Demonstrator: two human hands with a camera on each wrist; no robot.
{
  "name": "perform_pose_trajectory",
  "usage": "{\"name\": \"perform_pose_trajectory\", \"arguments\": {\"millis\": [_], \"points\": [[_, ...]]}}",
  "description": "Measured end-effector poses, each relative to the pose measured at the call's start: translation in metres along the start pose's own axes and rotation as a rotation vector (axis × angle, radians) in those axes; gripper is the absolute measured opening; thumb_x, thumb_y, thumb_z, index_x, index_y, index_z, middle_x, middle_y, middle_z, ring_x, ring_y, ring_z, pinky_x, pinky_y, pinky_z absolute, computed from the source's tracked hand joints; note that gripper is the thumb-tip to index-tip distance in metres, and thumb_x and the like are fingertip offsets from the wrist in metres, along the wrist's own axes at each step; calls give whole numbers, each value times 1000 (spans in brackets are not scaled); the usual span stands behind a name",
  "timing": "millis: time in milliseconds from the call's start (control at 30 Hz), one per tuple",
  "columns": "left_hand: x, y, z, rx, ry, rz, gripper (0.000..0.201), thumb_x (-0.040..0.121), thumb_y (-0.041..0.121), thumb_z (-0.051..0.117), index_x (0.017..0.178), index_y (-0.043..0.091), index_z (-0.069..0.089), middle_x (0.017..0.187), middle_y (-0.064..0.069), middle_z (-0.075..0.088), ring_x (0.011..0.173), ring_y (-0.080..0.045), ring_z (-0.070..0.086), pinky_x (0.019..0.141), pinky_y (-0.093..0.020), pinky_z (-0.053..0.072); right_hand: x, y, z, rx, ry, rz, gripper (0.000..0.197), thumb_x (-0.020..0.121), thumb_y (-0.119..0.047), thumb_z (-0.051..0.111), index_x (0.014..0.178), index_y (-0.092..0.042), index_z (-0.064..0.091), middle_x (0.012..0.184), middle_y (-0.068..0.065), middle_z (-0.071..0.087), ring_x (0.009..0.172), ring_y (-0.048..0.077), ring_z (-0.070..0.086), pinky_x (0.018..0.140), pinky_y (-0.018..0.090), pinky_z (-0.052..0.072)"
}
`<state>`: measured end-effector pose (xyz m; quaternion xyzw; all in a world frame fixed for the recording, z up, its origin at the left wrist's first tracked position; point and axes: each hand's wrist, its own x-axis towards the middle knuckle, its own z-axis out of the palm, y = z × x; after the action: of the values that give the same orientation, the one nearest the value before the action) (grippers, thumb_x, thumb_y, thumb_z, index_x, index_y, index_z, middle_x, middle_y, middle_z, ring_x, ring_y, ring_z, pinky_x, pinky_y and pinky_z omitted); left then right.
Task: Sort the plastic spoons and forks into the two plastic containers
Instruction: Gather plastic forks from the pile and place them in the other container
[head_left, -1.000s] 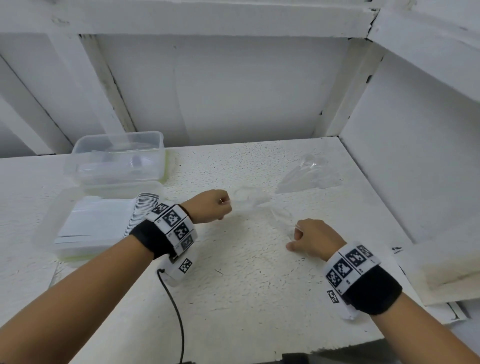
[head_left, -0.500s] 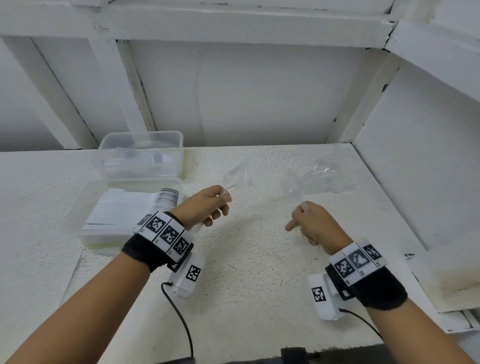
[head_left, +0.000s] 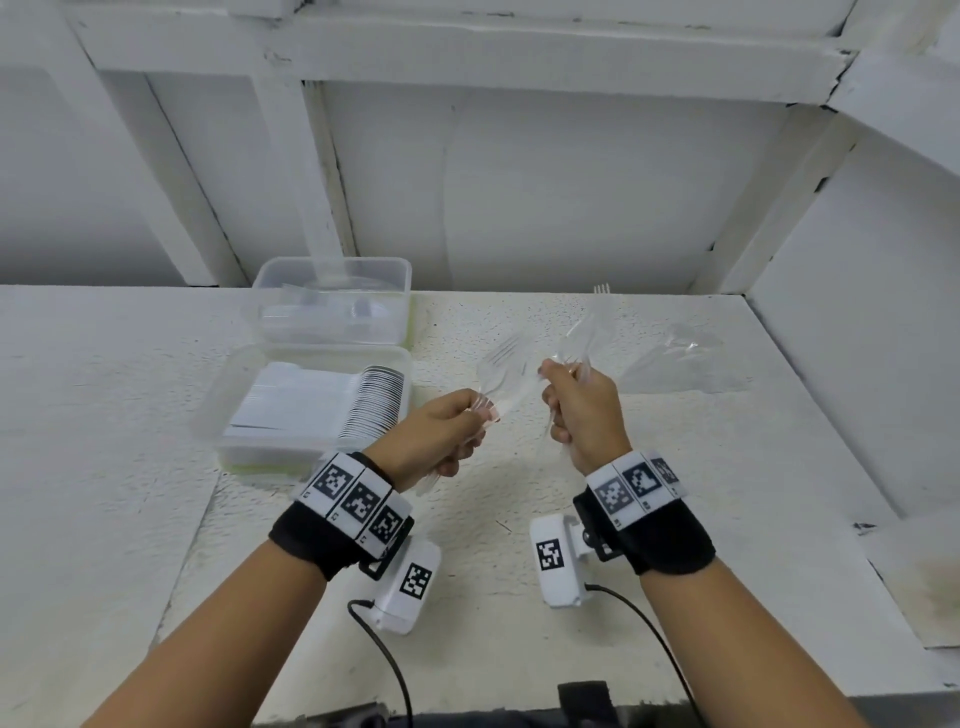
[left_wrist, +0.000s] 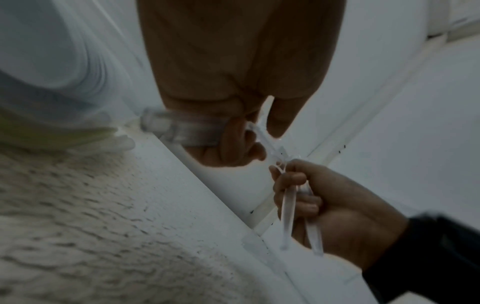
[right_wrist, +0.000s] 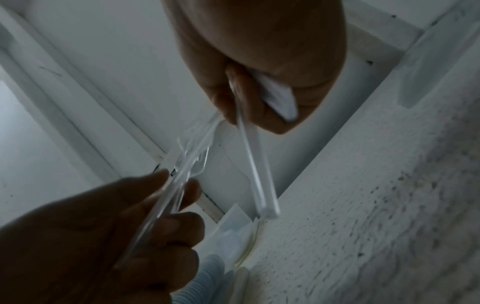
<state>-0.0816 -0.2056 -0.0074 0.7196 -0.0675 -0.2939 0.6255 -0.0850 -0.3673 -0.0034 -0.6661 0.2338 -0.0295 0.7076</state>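
Observation:
My left hand (head_left: 467, 421) grips a clear plastic fork (head_left: 501, 364) above the table, tines pointing up and away. Close beside it, my right hand (head_left: 563, 395) grips several clear forks (head_left: 592, 322) by their handles (right_wrist: 257, 174). The two hands almost touch, and the left hand's fork (right_wrist: 187, 164) crosses toward the right fingers (left_wrist: 288, 179). A small pile of clear cutlery (head_left: 680, 358) lies on the table at the right. Two clear containers stand at the left: the far container (head_left: 332, 270) holds clear cutlery, the near container (head_left: 218, 415) holds a row of stacked white cutlery.
The white textured table (head_left: 519, 519) is boxed in by a back wall with beams and a side wall (head_left: 857, 364) on the right. Paper sheets (head_left: 914, 577) lie at the right front corner. Wrist camera cables (head_left: 384, 654) hang over the front edge.
Both hands have lifted off the table with clear cutlery and come together in the middle. The right hand moved left and up; the forks now point upward.

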Motion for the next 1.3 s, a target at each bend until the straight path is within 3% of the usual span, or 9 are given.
{"name": "perform_pose_trajectory", "arguments": {"millis": [167, 400, 533, 600, 733, 900, 1067, 1167, 1300], "points": [[0, -8, -4, 170, 274, 72, 28, 100, 29, 32, 84, 20, 53, 67, 1, 40, 58, -12, 35, 50, -23, 31, -5, -2, 11, -68, -16, -23, 12, 90, -13, 50, 80, -11, 56, 58, 2, 50, 32, 3, 33, 35, 17, 27], [0, -8, 2, 325, 384, 260, 28, 101, 21, 33, 76, 18, 46, 72, 3, 49, 69, -16, 54, 67, -34, 47, -16, 1, 33, -224, -149, -134, 7, 94, -14, 45, 92, -13, 52, 61, 0, 57, 41, 7, 39, 36, 18, 31], [-1, -7, 4, 355, 330, 239, 24, 101, 22, 31, 80, 18, 41, 71, 2, 52, 54, -11, 53, 49, -22, 44, -17, 2, 39, -172, -153, -156, 17, 92, -10, 45, 106, -17, 39, 64, 2, 57, 45, 10, 42, 36, 19, 31], [-1, -8, 3, 389, 324, 236, 21, 101, 23, 31, 87, 13, 43, 68, 3, 52, 50, -10, 47, 46, -18, 39, -18, 1, 40, -153, -143, -152, 8, 94, -14, 46, 96, -20, 41, 65, 3, 57, 46, 10, 42, 36, 19, 32], [0, -7, 4, 384, 300, 247, 23, 101, 23, 32, 96, 8, 49, 66, 4, 52, 50, -10, 45, 43, -12, 36, -17, 4, 40, -99, -89, -150, 14, 96, -25, 48, 82, -21, 46, 63, 2, 58, 39, 5, 40, 37, 18, 32], [-1, -4, 9, 322, 257, 234, 26, 101, 23, 31, 99, 9, 53, 67, 2, 55, 50, -11, 50, 45, -20, 42, -12, 10, 35, -112, -30, -221, 14, 92, -26, 56, 81, -17, 53, 63, 0, 55, 43, 7, 41, 43, 22, 35], [-2, 5, 12, -92, 178, 73, 26, 103, 20, 27, 96, 6, 48, 71, -12, 61, 51, -20, 60, 52, -30, 51, -11, 11, 26, -143, -29, -262, 17, 93, -26, 54, 78, -19, 53, 64, -2, 54, 52, 8, 45, 49, 23, 37], [-3, 8, 8, -239, 136, -11, 25, 101, 17, 29, 97, 2, 49, 73, -16, 61, 50, -23, 60, 48, -29, 52, -12, 8, 21, -132, -107, -292, 11, 94, -22, 51, 85, -26, 48, 66, -1, 55, 51, 6, 45, 46, 21, 36], [-4, 9, 5, -201, 8, -51, 25, 100, 17, 33, 96, 3, 54, 65, -12, 59, 41, -18, 50, 41, -23, 43, -9, 8, 17, -183, -180, -339, 16, 94, -20, 52, 87, -28, 40, 70, 0, 57, 51, 2, 49, 47, 18, 36]]}}
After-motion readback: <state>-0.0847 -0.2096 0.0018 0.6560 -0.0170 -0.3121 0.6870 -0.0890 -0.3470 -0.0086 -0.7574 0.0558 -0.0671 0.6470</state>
